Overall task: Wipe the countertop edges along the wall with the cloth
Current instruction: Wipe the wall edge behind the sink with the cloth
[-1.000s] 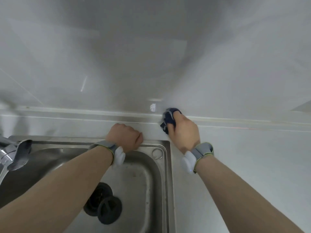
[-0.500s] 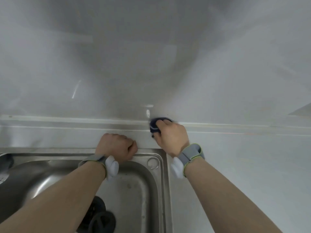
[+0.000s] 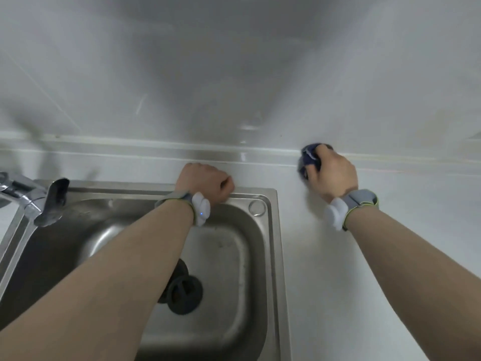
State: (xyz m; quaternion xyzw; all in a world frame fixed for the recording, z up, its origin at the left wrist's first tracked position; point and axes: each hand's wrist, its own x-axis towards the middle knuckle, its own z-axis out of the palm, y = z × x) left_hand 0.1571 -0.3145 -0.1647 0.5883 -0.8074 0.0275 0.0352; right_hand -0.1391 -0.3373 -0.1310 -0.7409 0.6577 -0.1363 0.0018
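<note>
Head view shows the dark blue cloth [image 3: 308,159] bunched under the curled fingers of the right hand [image 3: 335,175], which grips it and presses it onto the countertop [image 3: 390,256] at the raised edge strip [image 3: 156,148] below the wall [image 3: 234,74], to the right of the sink [image 3: 270,230]; this placement appears intended to work the wall seam. The left hand [image 3: 205,183] is fisted, holding nothing, and rests on the sink's rear rim, probably as a brace. The faucet [image 3: 33,201] stands at the sink's left, the drain stopper [image 3: 182,293] lies in its basin.
</note>
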